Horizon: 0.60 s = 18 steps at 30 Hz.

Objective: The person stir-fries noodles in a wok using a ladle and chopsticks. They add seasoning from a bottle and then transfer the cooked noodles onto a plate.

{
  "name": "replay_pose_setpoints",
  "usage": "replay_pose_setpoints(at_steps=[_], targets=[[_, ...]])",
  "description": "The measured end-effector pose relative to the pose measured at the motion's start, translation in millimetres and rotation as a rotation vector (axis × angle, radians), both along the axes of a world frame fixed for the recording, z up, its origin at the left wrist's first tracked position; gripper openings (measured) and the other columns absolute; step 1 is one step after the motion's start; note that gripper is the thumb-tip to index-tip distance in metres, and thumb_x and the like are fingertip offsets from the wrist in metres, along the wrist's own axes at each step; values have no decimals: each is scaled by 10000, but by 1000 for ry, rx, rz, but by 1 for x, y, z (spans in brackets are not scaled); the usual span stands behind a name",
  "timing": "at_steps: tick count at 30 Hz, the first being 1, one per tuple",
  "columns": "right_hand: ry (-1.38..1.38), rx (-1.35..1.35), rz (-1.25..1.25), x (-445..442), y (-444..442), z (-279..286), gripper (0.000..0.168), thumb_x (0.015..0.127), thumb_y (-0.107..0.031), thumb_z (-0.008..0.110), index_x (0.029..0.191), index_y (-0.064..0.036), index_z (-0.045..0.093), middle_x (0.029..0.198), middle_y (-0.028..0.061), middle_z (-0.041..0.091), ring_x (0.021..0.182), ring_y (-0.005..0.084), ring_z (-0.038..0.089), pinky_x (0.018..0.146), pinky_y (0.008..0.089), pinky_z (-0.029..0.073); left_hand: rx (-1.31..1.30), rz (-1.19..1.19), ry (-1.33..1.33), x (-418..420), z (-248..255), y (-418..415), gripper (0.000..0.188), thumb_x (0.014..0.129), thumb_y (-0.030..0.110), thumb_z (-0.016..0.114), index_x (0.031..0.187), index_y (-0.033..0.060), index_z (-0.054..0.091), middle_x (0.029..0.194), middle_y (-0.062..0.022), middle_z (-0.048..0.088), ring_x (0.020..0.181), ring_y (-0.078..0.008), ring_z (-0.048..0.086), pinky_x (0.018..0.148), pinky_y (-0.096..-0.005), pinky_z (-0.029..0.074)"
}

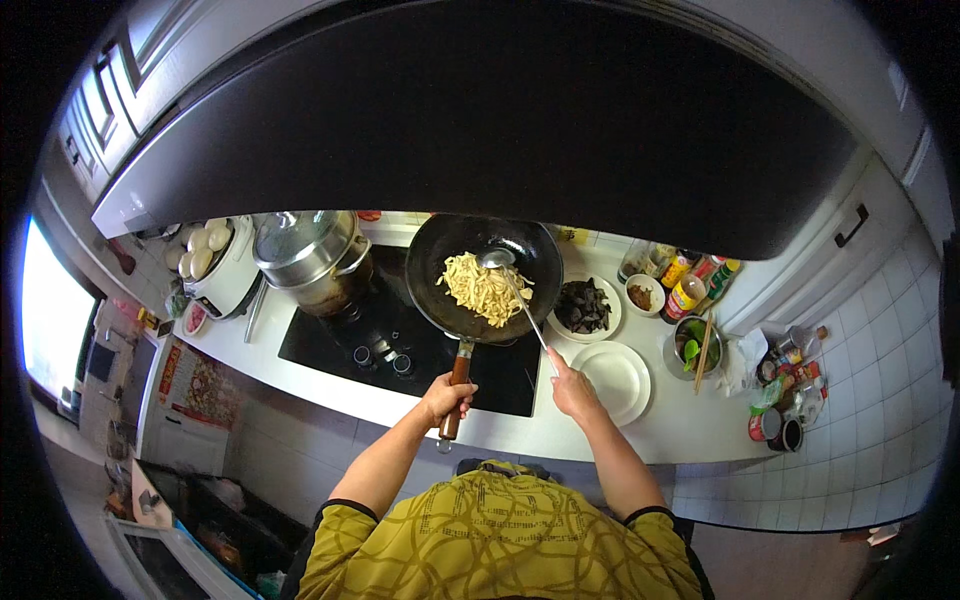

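My left hand (448,399) grips the brown wooden handle (461,369) of a dark wok (427,259). In my right hand (574,388) is the long handle of a metal ladle (496,259), whose bowl rests among pale yellow strips of food (480,291) in the wok. What the strips are I cannot tell for certain. Just right of the wok, a white plate (617,309) holds dark, black pieces of food (583,306). A bare white plate (616,384) lies on the counter beside my right forearm. The wok sits over a black glass hob (420,375).
Left of the wok stands a lidded steel pot (311,262); beyond it is a white cooker (225,277) topped with pale buns or eggs. A small bowl (643,295), sauce bottles (684,296) and a metal pot with chopsticks (690,346) stand right. A black range hood (480,112) overhangs everything.
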State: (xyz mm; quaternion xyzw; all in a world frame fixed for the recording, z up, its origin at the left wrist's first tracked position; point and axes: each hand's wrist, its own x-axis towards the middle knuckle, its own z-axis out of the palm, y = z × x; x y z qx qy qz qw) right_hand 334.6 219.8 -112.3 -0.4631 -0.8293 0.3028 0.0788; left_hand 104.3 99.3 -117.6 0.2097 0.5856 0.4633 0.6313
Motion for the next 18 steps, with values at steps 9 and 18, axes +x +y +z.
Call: replay_pose_setpoints(at_steps=[9,18], targets=[[359,58,67,70,-36,37,430,835,-51,465,1261,-110,449,893,232,602,792,399,585,703,435,461,17,21,46,8,-4,-6,162,778,49,577,816,55,420,576,-31,460,426,-125,460,378,-291,426],[137,25,62,2,6,43,426,845,-131,507,1264,-181,445,776,240,597,724,419,572,651,463,452,13,24,171,13,-9,-6,171,782,63,578,831,48,415,588,-38,469,438,-141,481,392,-302,439]])
